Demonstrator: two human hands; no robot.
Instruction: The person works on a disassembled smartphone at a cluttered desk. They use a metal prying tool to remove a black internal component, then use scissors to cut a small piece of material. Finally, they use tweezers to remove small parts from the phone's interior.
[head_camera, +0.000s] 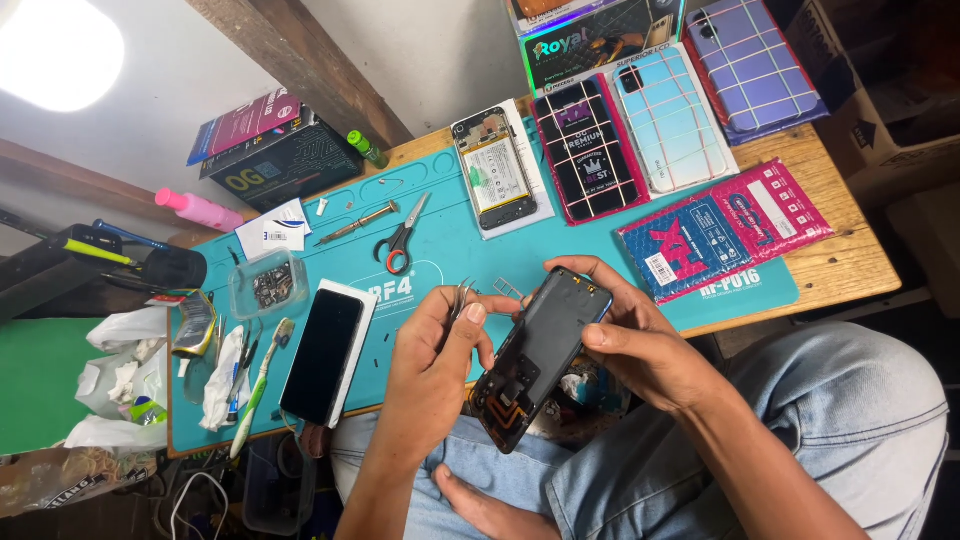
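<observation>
**Opened phone frame held over teal repair mat**

Wooden bench under a teal rubber mat (450, 250), matte and smooth, edged with moulded trays. Scattered across it: scissors (400, 240) with red-lined loops, a slim brass-tipped screwdriver (358, 222), a clear plastic tub (266, 285) of small parts, a glossy black phone (322, 355) lying flat on a white slab, a toothbrush (258, 385) with a green and white handle. Farther back, an opened phone (493, 170) showing its pale battery, a pink checked packet (722, 228), glossy screen boxes, a pink bottle (197, 209).

Held above the mat's near edge, over blue-jeaned knees: a dark phone frame (540, 355), flat, rounded at the corners, dull black inside with a blue rim. Long axis slanted, upper end up and to the right toward the mat, lower end down and to the left toward the lap, with orange flex and bare contacts at that lower end.

Right hand (640, 345) cupped round the frame's right edge, thumb laid across the face, fingers curled behind the top. Left hand (430, 370) raised beside the frame's left edge, wrist bent, thumb and forefinger pinching thin metal tweezers (460, 300), remaining fingers folded in.
</observation>
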